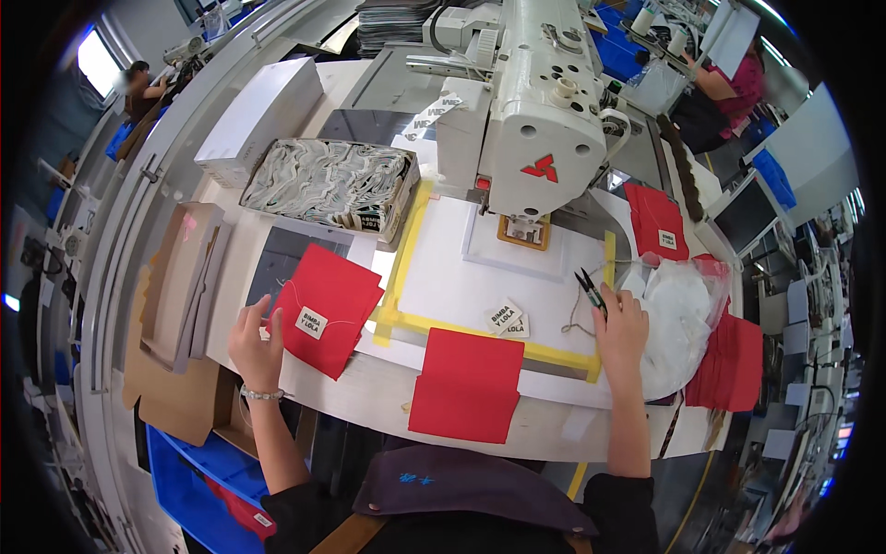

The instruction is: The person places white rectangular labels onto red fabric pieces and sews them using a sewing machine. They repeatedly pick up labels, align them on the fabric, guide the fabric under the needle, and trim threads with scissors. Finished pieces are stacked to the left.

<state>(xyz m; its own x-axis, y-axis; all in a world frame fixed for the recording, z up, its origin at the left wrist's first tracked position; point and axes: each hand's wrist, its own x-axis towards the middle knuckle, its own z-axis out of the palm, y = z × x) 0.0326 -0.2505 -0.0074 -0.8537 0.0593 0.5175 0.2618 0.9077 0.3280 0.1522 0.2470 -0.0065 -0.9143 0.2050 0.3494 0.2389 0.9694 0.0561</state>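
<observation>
My left hand [257, 349], with a beaded bracelet at its wrist, is at the left edge of a red fabric piece [343, 288]. Its thumb and forefinger stand apart. A white label [311, 322] with loose thread ends sits on that fabric. My right hand [622, 334] closes on the handle end of dark thread snips [591, 292], whose points face away from me. Two loose white labels [506, 316] overlap on the white work sheet [443, 277] edged with yellow tape. In front of me, more red fabric [466, 386] lies at the table edge.
A white sewing machine [544, 120] stands over the sheet, its clamp [523, 233] above a clear plate. A box of bundled labels [328, 185] and a long white box [260, 120] are at left. Red pieces [657, 222] and a white plastic bag [676, 319] are at right.
</observation>
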